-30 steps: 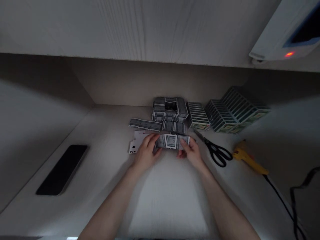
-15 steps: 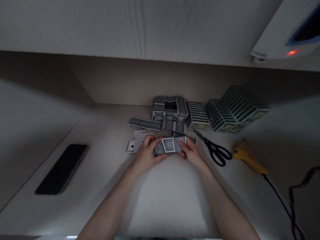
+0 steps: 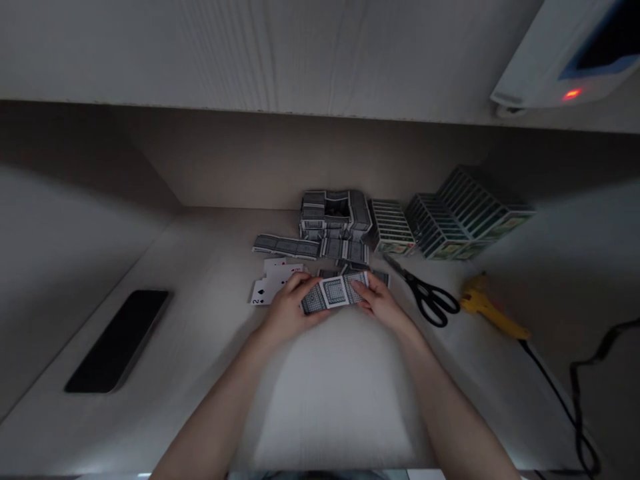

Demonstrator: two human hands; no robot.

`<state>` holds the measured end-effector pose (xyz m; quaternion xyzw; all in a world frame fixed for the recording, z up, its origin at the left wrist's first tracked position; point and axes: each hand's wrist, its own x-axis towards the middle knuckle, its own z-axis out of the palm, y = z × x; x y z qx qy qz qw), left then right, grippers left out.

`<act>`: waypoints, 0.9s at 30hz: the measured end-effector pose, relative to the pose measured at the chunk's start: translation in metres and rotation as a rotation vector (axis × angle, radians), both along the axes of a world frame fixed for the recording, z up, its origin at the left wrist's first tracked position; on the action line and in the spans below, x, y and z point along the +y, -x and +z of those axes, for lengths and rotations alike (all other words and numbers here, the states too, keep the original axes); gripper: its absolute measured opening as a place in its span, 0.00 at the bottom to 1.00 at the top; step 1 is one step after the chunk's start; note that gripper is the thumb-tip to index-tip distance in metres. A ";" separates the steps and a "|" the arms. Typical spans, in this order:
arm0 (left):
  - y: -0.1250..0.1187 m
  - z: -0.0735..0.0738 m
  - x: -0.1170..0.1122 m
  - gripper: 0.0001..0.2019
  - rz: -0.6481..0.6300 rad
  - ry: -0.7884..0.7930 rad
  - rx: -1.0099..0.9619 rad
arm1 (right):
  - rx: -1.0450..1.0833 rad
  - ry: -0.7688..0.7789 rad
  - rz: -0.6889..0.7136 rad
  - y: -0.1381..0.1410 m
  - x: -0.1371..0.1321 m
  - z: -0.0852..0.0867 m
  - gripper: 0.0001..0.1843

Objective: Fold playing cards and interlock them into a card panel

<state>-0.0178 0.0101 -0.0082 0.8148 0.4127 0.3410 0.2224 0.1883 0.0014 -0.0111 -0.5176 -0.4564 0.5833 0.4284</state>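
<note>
Both my hands hold a fanned strip of blue-backed playing cards (image 3: 334, 292) just above the desk, backs up. My left hand (image 3: 289, 310) grips its left end and my right hand (image 3: 377, 300) its right end. Just left of my left hand lie loose face-up cards, including a two of spades (image 3: 260, 292). Beyond the hands stands a built structure of playing cards (image 3: 336, 215), with a row of joined cards (image 3: 286, 247) lying in front of it. My hands partly hide the cards beneath them.
Card-box stacks (image 3: 393, 228) and a larger stepped block of them (image 3: 467, 213) stand to the right. Black-handled scissors (image 3: 429, 297), a yellow glue gun (image 3: 493, 313) and its black cable (image 3: 575, 407) lie further right. A black phone (image 3: 117, 341) lies left on the pale desk (image 3: 340, 400).
The strip of cards has moved slightly left and tilted, with its left end now lower. My hands have shifted with it, and the view has drifted slightly.
</note>
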 end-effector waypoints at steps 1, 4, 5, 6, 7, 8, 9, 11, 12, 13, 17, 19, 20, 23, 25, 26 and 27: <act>0.000 0.001 -0.001 0.26 -0.002 0.006 -0.003 | 0.004 0.001 0.005 -0.001 0.000 -0.001 0.18; 0.000 0.004 -0.002 0.26 -0.015 0.026 -0.008 | 0.012 -0.005 0.018 -0.002 0.001 -0.004 0.18; 0.000 0.004 -0.003 0.25 -0.022 0.030 -0.007 | 0.008 -0.005 0.020 -0.003 0.001 -0.004 0.17; 0.000 0.005 -0.003 0.25 -0.031 0.031 -0.003 | 0.001 -0.004 0.024 -0.003 0.001 -0.005 0.17; 0.000 0.004 -0.004 0.25 -0.040 0.031 0.003 | -0.010 -0.001 0.026 -0.003 0.001 -0.005 0.17; 0.000 0.004 -0.004 0.25 -0.049 0.030 0.009 | -0.019 0.003 0.026 -0.004 0.001 -0.005 0.17; 0.000 0.004 -0.004 0.25 -0.057 0.028 0.012 | -0.025 0.008 0.026 -0.004 0.001 -0.005 0.17; 0.001 0.002 -0.003 0.25 -0.060 0.024 0.008 | -0.015 0.010 0.027 -0.003 0.001 -0.005 0.17; 0.001 0.002 -0.003 0.26 -0.054 0.022 0.001 | -0.003 0.010 0.027 -0.002 0.001 -0.005 0.17; 0.001 0.001 -0.003 0.26 -0.046 0.019 -0.008 | 0.006 0.011 0.026 -0.001 0.001 -0.005 0.17; 0.001 0.003 -0.005 0.27 -0.011 0.018 -0.016 | 0.023 0.013 0.012 0.004 0.001 -0.006 0.17; 0.001 0.005 -0.007 0.26 0.004 0.020 -0.004 | 0.032 0.006 0.015 0.006 0.001 -0.006 0.17; 0.000 0.005 -0.008 0.26 0.010 0.020 0.000 | 0.035 0.005 0.017 0.006 0.001 -0.005 0.17; -0.002 0.005 -0.009 0.26 0.022 0.023 0.005 | 0.033 0.015 0.014 0.007 0.001 -0.005 0.18; -0.002 0.004 -0.009 0.26 0.024 0.028 0.007 | 0.040 0.023 0.015 0.007 0.000 -0.005 0.18; -0.002 0.004 -0.009 0.26 0.025 0.030 0.007 | 0.045 0.023 0.018 0.007 0.000 -0.005 0.18; -0.002 0.003 -0.009 0.27 0.024 0.033 0.006 | 0.052 0.023 0.022 0.007 0.000 -0.005 0.18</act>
